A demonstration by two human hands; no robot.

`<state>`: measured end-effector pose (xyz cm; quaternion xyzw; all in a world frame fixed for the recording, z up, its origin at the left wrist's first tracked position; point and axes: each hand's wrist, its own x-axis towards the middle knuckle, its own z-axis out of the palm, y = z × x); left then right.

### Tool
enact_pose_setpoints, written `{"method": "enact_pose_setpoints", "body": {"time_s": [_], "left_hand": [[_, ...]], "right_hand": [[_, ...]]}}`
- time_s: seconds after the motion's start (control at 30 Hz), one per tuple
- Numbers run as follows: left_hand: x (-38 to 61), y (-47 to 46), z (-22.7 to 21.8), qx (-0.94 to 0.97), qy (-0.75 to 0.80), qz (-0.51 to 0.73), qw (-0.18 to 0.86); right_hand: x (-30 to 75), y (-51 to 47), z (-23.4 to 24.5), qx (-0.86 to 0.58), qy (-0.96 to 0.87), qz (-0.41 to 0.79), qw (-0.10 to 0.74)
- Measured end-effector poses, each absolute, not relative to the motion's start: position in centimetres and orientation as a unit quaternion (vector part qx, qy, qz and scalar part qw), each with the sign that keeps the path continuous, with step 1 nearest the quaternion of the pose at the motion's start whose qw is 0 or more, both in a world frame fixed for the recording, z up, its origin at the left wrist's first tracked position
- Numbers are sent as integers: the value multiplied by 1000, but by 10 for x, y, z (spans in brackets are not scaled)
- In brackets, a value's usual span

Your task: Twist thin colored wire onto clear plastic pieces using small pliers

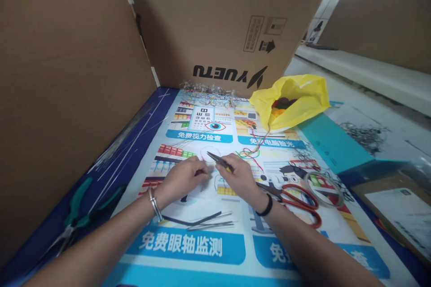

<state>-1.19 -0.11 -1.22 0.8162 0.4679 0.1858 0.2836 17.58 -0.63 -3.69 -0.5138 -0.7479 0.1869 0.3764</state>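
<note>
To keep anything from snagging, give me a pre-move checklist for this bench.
1. Needle-nose pliers secured in the right grip: ok, fingers wrapped around them.
2. Left grip pinching something: cannot tell; the fingers are curled together, but any fine item is too small to make out.
3. Plier tips closed on something: cannot tell, too small.
4. Red-handled scissors well away from the right wrist: not ok, they lie close beside it.
5. Coloured threads gathered: not ok, loosely tangled near the right grip.
6. Green-handled pliers away from both grips: ok, off to the left.

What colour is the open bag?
The bag is bright yellow; it shows best in the head view, the only one.
</note>
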Motion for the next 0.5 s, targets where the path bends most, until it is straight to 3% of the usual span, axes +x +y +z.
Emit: {"method": "enact_pose_setpoints", "body": {"time_s": [0.3,0.5], "left_hand": [[-28,9,6,829,472,174,245],[-57,21,27,833,537,39,129]], "right_hand": [[176,-7,-34,-515,-761,172,354],[176,-7,-32,-517,-766,169,342]]}}
